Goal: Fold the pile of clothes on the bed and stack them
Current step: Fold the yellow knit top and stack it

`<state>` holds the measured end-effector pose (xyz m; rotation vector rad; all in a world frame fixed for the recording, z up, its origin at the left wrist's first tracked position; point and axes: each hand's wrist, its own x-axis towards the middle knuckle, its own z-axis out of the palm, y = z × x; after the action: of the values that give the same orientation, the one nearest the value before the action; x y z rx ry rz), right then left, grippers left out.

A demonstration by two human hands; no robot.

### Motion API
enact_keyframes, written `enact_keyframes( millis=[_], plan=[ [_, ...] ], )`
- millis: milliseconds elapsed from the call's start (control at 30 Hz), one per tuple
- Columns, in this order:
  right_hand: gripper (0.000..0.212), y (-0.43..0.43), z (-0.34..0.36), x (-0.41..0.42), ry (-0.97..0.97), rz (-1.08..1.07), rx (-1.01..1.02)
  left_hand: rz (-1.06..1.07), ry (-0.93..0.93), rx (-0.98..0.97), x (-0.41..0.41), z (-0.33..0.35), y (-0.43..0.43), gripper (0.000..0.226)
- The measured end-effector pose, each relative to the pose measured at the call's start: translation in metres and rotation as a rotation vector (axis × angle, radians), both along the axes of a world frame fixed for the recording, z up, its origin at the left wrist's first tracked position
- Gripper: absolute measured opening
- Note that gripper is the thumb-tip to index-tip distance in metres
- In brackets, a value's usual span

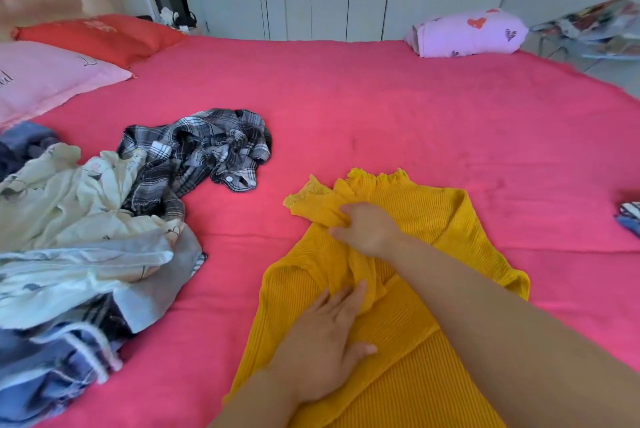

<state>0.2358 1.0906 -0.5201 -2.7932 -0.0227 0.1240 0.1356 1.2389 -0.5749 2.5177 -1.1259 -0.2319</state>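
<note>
A yellow ribbed sweater [426, 219] lies spread on the pink bed [381, 109] in front of me. My right hand [367, 228] is closed on the sweater's left sleeve, which is bunched across the chest near the lace-edged collar. My left hand [325, 348] lies flat, fingers apart, pressing on the sweater's lower left part. To the left sits the unfolded pile of clothes [69, 237]: a cream printed garment, pale blue and grey pieces, and a black-and-white plaid shirt [204, 147] spilling toward the middle.
Pink [45, 81] and red [100, 36] pillows lie at the far left by the headboard. A lilac heart-print bundle [467, 34] sits at the far right corner. A bit of striped cloth [630, 216] shows at the right edge. White wardrobe doors stand behind the bed.
</note>
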Motion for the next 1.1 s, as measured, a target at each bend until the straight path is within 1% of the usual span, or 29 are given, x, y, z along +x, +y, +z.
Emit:
enact_keyframes(
  millis=[67,100,167,233,267,333,367,400,433,467,500,567,600,633,667,733,767,800,833,867,900,933,1000,1033,1100],
  plan=[
    [0.034,0.003,-0.014,0.006,0.018,0.028,-0.131,0.0,-0.015,-0.009,0.001,-0.003,0.002,0.072],
    [0.027,0.0,-0.019,0.005,-0.016,0.0,-0.129,0.006,-0.017,-0.014,0.001,-0.004,0.002,0.071],
    [0.021,-0.01,-0.018,-0.001,-0.126,-0.13,0.006,0.013,-0.016,-0.024,0.002,-0.007,0.002,0.072],
    [0.016,-0.026,-0.006,-0.016,-0.207,-0.355,0.311,0.018,-0.028,-0.031,0.002,-0.009,0.003,0.076],
    [0.016,-0.036,0.004,-0.028,-0.219,-0.469,0.527,0.025,-0.039,-0.038,0.002,-0.011,0.003,0.079],
    [0.021,-0.052,0.017,-0.065,-0.221,-0.624,1.032,0.045,-0.052,-0.056,0.001,-0.011,0.003,0.081],
    [0.022,-0.059,0.02,-0.089,-0.197,-0.669,1.191,0.056,-0.062,-0.067,0.001,-0.011,0.002,0.082],
    [0.022,-0.064,0.022,-0.115,-0.15,-0.696,1.252,0.06,-0.078,-0.072,0.0,-0.009,0.002,0.084],
    [0.019,-0.069,0.018,-0.141,-0.075,-0.705,1.261,0.058,-0.099,-0.063,-0.002,-0.007,0.001,0.088],
    [0.012,-0.07,0.015,-0.165,0.052,-0.704,1.23,0.061,-0.126,-0.051,-0.004,-0.005,0.0,0.089],
    [0.006,-0.07,0.012,-0.186,0.22,-0.688,1.144,0.068,-0.15,-0.043,-0.005,-0.003,-0.002,0.084],
    [0.016,-0.072,0.014,-0.22,0.551,-0.598,0.837,0.094,-0.197,-0.03,-0.01,0.005,-0.009,0.068],
    [0.02,-0.077,0.015,-0.23,0.607,-0.551,0.703,0.1,-0.244,-0.01,-0.013,0.009,-0.014,0.057],
    [0.022,-0.084,0.015,-0.236,0.566,-0.502,0.601,0.103,-0.292,-0.001,-0.016,0.013,-0.018,0.047],
    [0.022,-0.092,0.015,-0.239,0.427,-0.456,0.499,0.108,-0.324,-0.013,-0.019,0.016,-0.023,0.04],
    [0.007,-0.102,0.021,-0.239,0.055,-0.385,0.26,0.096,-0.367,-0.029,-0.024,0.023,-0.03,0.034],
    [0.015,-0.102,0.024,-0.238,-0.082,-0.329,0.156,0.084,-0.375,-0.008,-0.027,0.025,-0.031,0.034],
    [0.029,-0.101,0.024,-0.232,-0.164,-0.245,0.084,0.07,-0.384,0.02,-0.028,0.026,-0.031,0.037],
    [0.042,-0.097,0.023,-0.225,-0.177,-0.152,0.004,0.057,-0.388,0.054,-0.028,0.025,-0.029,0.04],
    [0.052,-0.092,0.024,-0.218,-0.149,-0.065,-0.113,0.048,-0.385,0.093,-0.028,0.024,-0.027,0.041],
    [0.057,-0.088,0.022,-0.208,-0.09,0.004,-0.27,0.039,-0.382,0.135,-0.029,0.024,-0.025,0.041],
    [0.056,-0.085,0.017,-0.199,-0.059,0.073,-0.402,0.03,-0.381,0.166,-0.029,0.024,-0.023,0.042],
    [0.04,-0.082,0.009,-0.184,-0.172,0.21,-0.583,0.017,-0.398,0.201,-0.029,0.026,-0.02,0.044],
    [0.028,-0.085,0.007,-0.179,-0.213,0.219,-0.641,0.01,-0.416,0.214,-0.028,0.027,-0.019,0.043],
    [0.013,-0.094,0.011,-0.176,-0.259,0.217,-0.707,0.006,-0.485,0.209,-0.022,0.031,-0.016,0.034]
  ],
)
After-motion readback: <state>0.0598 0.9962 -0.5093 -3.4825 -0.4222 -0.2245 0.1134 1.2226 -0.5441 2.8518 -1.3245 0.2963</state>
